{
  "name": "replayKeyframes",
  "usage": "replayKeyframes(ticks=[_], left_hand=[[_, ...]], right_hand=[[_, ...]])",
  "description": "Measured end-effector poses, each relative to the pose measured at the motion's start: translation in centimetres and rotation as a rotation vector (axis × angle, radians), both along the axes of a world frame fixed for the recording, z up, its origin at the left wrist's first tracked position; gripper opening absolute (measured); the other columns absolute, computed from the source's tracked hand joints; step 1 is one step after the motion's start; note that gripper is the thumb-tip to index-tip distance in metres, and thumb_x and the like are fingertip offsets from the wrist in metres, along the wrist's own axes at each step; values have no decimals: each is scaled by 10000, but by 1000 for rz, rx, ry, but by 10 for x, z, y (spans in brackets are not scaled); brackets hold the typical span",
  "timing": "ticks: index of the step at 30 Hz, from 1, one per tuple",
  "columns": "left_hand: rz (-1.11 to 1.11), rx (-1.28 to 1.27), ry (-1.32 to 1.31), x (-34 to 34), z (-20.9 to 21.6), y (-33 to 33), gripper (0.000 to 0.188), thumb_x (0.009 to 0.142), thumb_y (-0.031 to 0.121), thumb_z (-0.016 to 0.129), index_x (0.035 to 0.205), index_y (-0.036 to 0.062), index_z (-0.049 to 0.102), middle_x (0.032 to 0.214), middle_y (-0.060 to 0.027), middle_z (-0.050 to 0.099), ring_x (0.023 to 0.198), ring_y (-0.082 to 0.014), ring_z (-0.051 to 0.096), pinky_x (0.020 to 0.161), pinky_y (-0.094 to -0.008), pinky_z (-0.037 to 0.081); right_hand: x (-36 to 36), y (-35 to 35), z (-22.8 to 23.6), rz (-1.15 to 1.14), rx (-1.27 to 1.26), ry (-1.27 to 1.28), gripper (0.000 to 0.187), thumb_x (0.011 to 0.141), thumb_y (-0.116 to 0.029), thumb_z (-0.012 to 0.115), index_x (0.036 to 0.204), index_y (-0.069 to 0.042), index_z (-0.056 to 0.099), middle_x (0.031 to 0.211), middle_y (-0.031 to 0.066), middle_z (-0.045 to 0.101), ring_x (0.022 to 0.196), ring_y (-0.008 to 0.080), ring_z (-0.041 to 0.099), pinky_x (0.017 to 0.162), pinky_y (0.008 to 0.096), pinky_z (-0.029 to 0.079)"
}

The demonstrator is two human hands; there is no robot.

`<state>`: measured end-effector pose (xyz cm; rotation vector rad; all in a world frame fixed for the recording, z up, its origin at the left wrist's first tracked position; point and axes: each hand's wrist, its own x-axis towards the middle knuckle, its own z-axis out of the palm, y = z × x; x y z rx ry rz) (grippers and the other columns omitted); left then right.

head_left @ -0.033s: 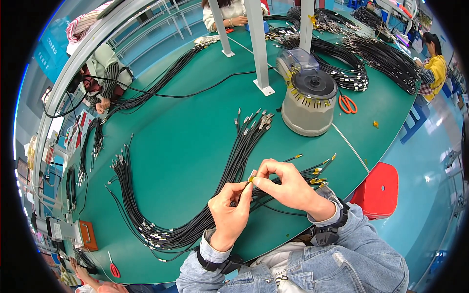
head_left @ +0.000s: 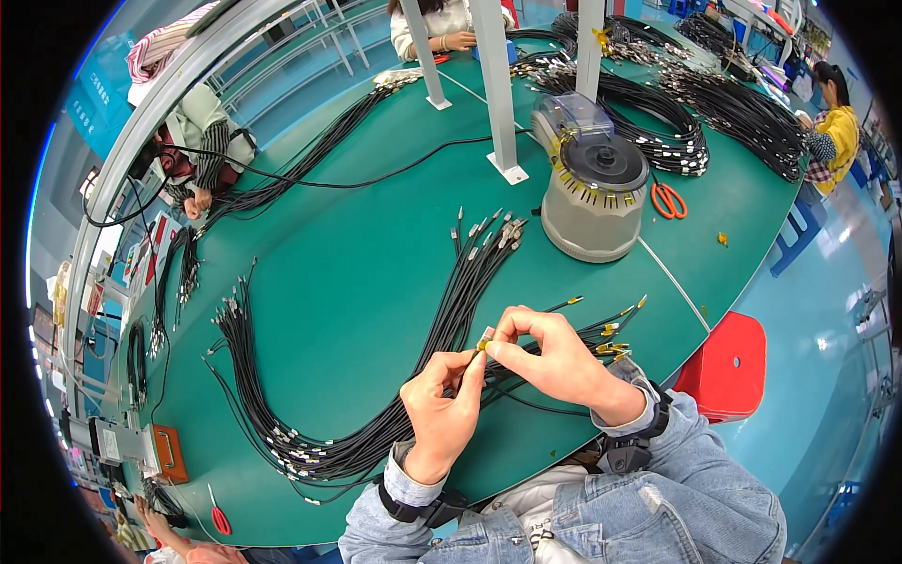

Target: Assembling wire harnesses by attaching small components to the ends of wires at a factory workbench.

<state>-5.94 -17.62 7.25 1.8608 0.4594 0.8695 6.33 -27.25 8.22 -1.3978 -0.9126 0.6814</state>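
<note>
In front of me, my left hand (head_left: 442,411) pinches a black cable near its end, thumb against forefinger. Fingertips of my right hand (head_left: 556,360) close on a small piece of yellow tape (head_left: 485,344) at that cable end, touching the left fingertips. Much of the held cable is hidden by my hands. A curved bundle of black cables (head_left: 352,449) with pale connector ends lies on the green table left of and beyond my hands. Beside my right hand, several cable ends (head_left: 613,350) carry yellow tape.
A round tape dispenser (head_left: 592,221) stands beyond my hands, with orange-handled scissors (head_left: 668,201) to its right. Grey posts (head_left: 500,103) rise from the table (head_left: 319,310). A red stool (head_left: 728,371) is at the right edge. Red-handled scissors (head_left: 220,520) lie lower left. Other people work around the table.
</note>
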Motion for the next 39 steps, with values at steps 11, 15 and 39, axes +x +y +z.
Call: replayKeyframes(ticks=[11,15,39], left_hand=[[-73,-120,-5,-2,1,4,107,840,45,596,748,1,565,603,-2,557,487,-26,467,426,-164,343],[-98,-554,15,0,14,3,163,848,81,597,700,29,553,593,22,529,481,-9,406,420,-169,285],[71,287,48,-2,0,5,79,843,51,591,815,-18,617,617,-48,618,508,-73,558,452,-183,426]], right_hand=[[-2,-2,3,9,-31,22,181,803,-149,593,744,12,536,745,60,563,772,152,510,690,302,417],[-3,-4,2,31,35,-94,119,814,-96,597,773,2,544,792,46,555,755,119,516,702,268,419],[0,-1,-1,9,61,-38,152,793,-143,608,831,3,595,790,58,585,810,163,525,772,307,413]])
